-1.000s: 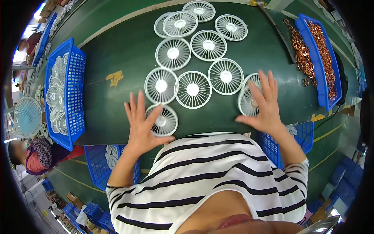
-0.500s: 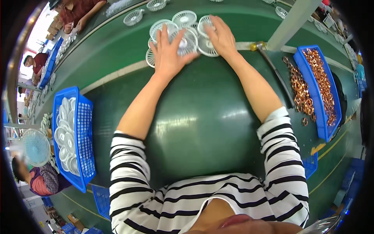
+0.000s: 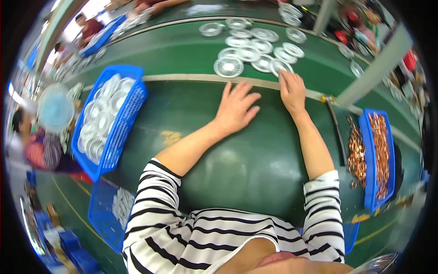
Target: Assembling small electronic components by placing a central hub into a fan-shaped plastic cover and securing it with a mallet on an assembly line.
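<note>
My left hand (image 3: 237,107) lies over the green worktop, fingers spread and holding nothing, just short of the pale edge strip. Further right, my right hand (image 3: 293,91) reaches over that strip, thumb and fingers pinched at the near rim of a round ribbed clear plastic cover (image 3: 281,66). Beyond my hands, several more such covers (image 3: 248,53) lie overlapping on the green belt (image 3: 182,55). The nearest one on the left, a whitish ribbed cover (image 3: 228,67), rests apart from my left hand. My right fingertips are partly hidden.
A blue basket (image 3: 123,132) of ribbed covers stands at left, a second blue basket (image 3: 98,210) below it. On the right are a hammer (image 3: 336,130), loose copper-coloured rings (image 3: 356,153) and a blue bin (image 3: 369,160) of them. A slanted post (image 3: 378,68) rises beyond. Co-workers sit farther off.
The view has shifted. Both hands have drawn back from the covers toward me; the left has come off them, while the right is now at one cover's rim. More covers show on the belt.
</note>
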`<state>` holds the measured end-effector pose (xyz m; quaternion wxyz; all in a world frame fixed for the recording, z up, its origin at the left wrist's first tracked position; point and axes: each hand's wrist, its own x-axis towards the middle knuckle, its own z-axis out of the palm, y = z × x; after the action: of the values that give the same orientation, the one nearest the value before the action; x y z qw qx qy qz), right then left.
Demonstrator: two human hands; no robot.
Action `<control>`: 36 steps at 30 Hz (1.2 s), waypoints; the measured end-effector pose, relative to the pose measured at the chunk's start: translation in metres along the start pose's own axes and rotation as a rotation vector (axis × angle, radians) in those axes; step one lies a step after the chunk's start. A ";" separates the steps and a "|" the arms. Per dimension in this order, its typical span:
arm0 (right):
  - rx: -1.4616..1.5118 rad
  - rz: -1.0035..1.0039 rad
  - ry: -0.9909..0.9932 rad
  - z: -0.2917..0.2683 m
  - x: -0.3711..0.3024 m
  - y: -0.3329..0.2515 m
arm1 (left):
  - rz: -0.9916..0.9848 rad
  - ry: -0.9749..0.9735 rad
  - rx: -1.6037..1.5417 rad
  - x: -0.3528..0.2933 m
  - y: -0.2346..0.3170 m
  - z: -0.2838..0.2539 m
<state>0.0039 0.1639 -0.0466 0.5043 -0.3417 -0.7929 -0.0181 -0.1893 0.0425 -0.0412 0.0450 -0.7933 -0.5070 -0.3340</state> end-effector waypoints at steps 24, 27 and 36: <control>0.308 0.172 -0.402 0.085 -0.002 -0.126 | -1.186 0.935 -0.963 -0.337 -0.108 -0.346; 0.746 0.379 -0.518 0.093 -0.002 -0.146 | -1.118 0.937 -0.832 -0.316 -0.104 -0.334; 1.285 1.078 -1.128 0.091 0.037 -0.163 | -0.938 0.704 -0.988 -0.275 -0.128 -0.317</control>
<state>-0.1688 0.0926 -0.0096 0.0853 -0.2768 -0.5151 0.8067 -0.5219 -0.2387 0.0115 -0.3024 -0.2701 -0.5384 -0.7388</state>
